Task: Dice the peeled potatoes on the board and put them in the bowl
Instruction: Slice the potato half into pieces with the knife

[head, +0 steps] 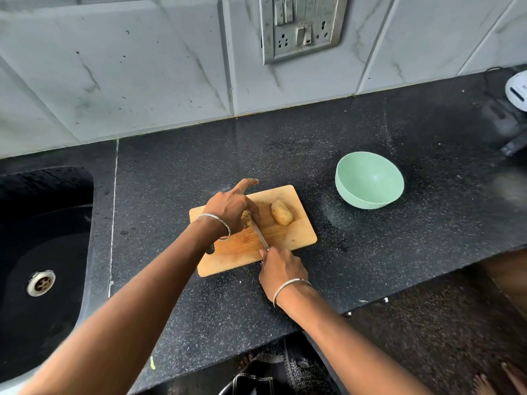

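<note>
We see a wooden cutting board (pixel 296 238) lying on the black speckled counter (pixel 370 252), and both potatoes are on it. The left hand (pixel 231 208) comes in from seven o'clock and holds the first potato (pixel 247 219) down near the middle of the board. Its fingers curl over the potato and hide most of it, while the forefinger sticks out straight toward twelve o'clock. The right hand (pixel 281 270) sits at the board's six o'clock edge, its fingers wrapped tightly round the handle of a knife (pixel 261 236). The blade runs up toward eleven o'clock and rests across the first potato, just beside the left fingers. We cannot tell how deep the blade sits.

The second potato (pixel 281 213) lies whole at three o'clock from the first, near it but apart, with no hand on it. The green bowl (pixel 356 195) stands on the counter at two o'clock from the board, well apart from it.

We see a thin silver bangle on each wrist. A dark sink (pixel 42 223) with a metal drain (pixel 40 283) lies at nine o'clock. A switch panel (pixel 302 27) is on the tiled wall at twelve o'clock.
</note>
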